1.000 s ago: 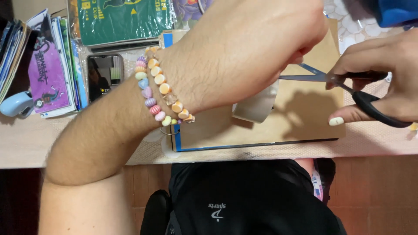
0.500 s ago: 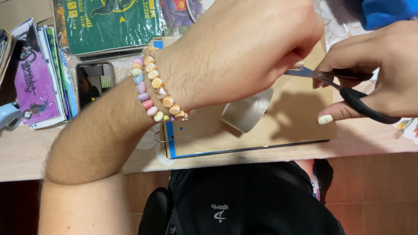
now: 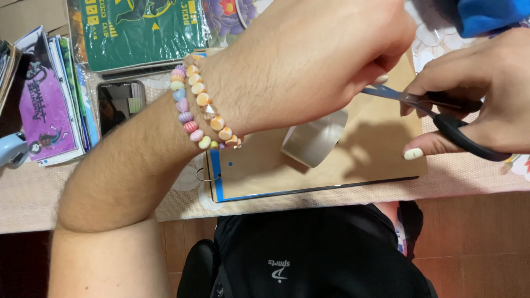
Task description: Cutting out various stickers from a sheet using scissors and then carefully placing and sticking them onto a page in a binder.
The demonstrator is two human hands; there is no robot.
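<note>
My left hand (image 3: 309, 60) reaches across from the left, fingers closed, and grips a grey roll of tape (image 3: 314, 142) that hangs just under it. Two bead bracelets (image 3: 199, 107) circle that wrist. My right hand (image 3: 486, 94) comes in from the right and holds black-handled scissors (image 3: 458, 129). Their metal blades point left and their tips reach the fingertips of my left hand. Whatever lies between the blades is hidden by my fingers. Both hands hover above a brown cardboard-covered ring binder (image 3: 375, 160) with a blue edge.
A phone (image 3: 118, 105) lies at the left beside a stack of booklets with a purple cover (image 3: 47, 116). A green book (image 3: 143, 33) sits at the back. A blue object (image 3: 486, 14) is at the top right. The table's near edge (image 3: 469, 185) is just past the binder.
The scissors and my right hand have moved slightly left, bringing the blades closer to my left fingers. The view has shifted a little; my left hand keeps its grip.
</note>
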